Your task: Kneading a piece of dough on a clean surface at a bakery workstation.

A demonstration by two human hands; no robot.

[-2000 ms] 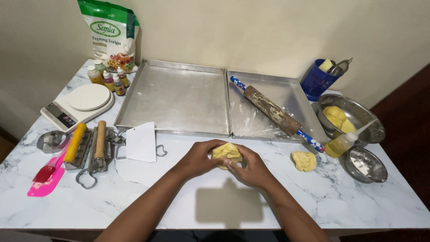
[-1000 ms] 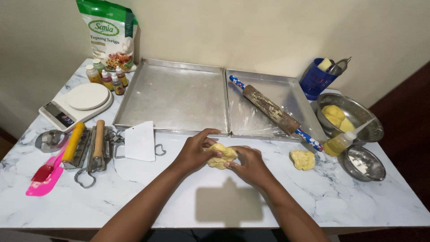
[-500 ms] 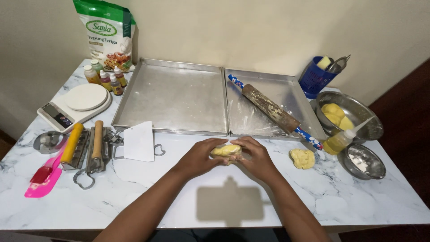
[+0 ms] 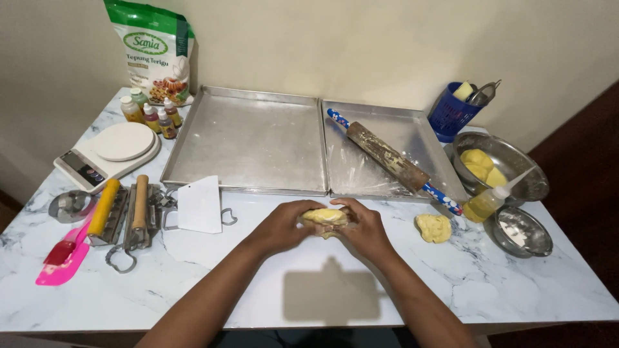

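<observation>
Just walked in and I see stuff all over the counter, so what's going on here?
A person is pressing a lump of yellow dough between the left hand and right hand above the marble table. A second dough piece lies to the right. Two metal trays sit behind, one bearing a rolling pin.

Two seconds back the yellow dough lump (image 4: 325, 216) sits high between both hands, its top plainly showing; a second ago the left hand (image 4: 282, 225) opens with fingers lifted and the lump lies lower against the right hand (image 4: 365, 230). Now both hands press in from either side again, and the grip flattens the lump, which sits wider and lower over the tabletop (image 4: 322, 303).
</observation>
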